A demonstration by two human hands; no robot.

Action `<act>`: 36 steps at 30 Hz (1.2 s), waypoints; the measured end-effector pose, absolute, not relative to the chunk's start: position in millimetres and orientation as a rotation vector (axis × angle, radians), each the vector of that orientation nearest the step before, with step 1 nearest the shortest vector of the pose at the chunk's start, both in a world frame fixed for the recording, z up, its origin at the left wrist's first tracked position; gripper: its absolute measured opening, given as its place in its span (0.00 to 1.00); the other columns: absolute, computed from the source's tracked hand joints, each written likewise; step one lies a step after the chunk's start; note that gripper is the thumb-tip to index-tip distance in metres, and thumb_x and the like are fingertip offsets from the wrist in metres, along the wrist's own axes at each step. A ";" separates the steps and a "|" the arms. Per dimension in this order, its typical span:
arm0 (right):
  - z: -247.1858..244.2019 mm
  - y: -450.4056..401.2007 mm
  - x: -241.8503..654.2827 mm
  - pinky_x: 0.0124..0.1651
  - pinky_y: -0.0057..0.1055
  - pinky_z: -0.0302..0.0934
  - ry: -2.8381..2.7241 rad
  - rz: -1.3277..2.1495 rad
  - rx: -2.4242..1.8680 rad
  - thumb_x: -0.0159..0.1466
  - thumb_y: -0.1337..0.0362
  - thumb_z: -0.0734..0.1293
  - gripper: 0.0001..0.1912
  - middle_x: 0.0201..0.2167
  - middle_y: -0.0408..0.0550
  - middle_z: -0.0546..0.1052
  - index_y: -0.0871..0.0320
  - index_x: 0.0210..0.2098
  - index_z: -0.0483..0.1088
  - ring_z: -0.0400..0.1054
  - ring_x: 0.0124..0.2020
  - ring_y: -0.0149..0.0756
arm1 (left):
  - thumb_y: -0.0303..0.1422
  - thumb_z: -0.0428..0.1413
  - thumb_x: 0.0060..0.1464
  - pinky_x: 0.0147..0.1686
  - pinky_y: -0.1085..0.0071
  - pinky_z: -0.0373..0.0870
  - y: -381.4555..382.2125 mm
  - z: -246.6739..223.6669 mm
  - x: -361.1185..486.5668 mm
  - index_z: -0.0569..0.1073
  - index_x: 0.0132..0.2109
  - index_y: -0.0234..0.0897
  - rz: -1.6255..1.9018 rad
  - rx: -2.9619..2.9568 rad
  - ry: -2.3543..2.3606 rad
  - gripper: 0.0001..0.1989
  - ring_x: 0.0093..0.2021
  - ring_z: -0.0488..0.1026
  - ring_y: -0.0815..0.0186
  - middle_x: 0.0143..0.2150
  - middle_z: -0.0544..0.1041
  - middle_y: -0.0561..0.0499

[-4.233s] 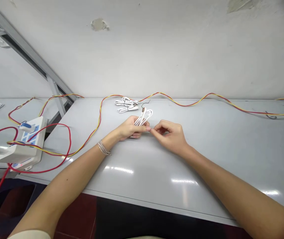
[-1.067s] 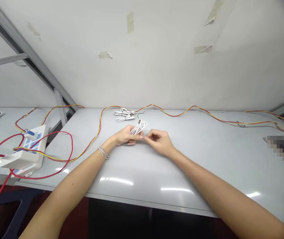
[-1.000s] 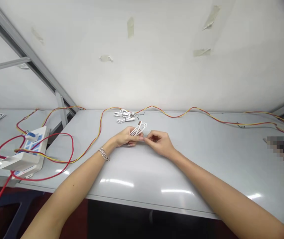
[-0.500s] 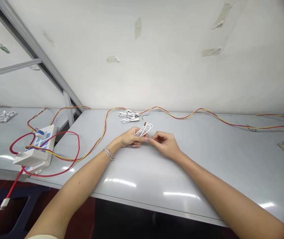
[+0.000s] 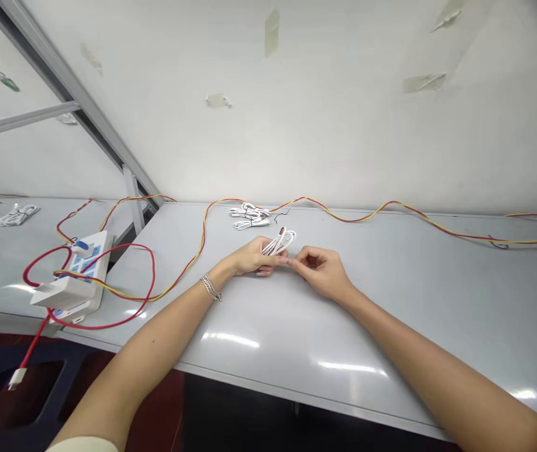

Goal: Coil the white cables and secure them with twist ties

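Note:
My left hand (image 5: 260, 256) is closed around a coiled white cable (image 5: 280, 242), whose loops stick up above the fingers. Beside it, my right hand (image 5: 320, 270) has thumb and forefinger pinched together at the tip of the left thumb. What sits in that pinch, if anything, is too small to make out. Both hands are just above the grey table (image 5: 268, 326). Behind them lie bundled white cables (image 5: 250, 216), bound with dark ties, and a loose dark twist tie (image 5: 281, 216).
A red and yellow wire (image 5: 344, 220) runs along the wall's foot. On the left, a white power strip (image 5: 92, 295) holds plugs, with a red cable (image 5: 154, 270) looped around it. Another white cable bundle (image 5: 17, 215) lies far left. A metal frame (image 5: 85, 132) divides the wall.
The view has shifted slightly, so everything sits a little differently in frame. Both hands keep nearly the same pose, with the white cable still in my left hand.

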State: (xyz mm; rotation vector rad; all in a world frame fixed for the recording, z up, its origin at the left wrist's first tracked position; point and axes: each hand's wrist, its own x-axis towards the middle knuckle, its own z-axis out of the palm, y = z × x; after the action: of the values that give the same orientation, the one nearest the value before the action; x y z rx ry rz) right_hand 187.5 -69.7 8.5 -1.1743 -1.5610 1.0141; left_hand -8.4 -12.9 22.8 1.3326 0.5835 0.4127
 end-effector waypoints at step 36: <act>25.2 -82.1 179.4 0.30 0.28 0.53 -1.299 1.416 -1.209 0.54 0.44 0.72 0.25 0.18 0.40 0.66 0.58 0.22 0.63 0.59 0.23 0.28 | 0.42 0.64 0.52 0.19 0.75 0.52 -15.9 21.7 -5.2 0.67 0.34 0.32 0.445 1.354 0.586 0.18 0.18 0.56 0.78 0.22 0.60 0.59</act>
State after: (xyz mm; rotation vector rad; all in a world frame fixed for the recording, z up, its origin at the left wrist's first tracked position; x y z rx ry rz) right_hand 179.4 -82.1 25.2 -1.2086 -1.2992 1.4156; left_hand -5.2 -15.9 21.7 1.3543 0.5855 0.4451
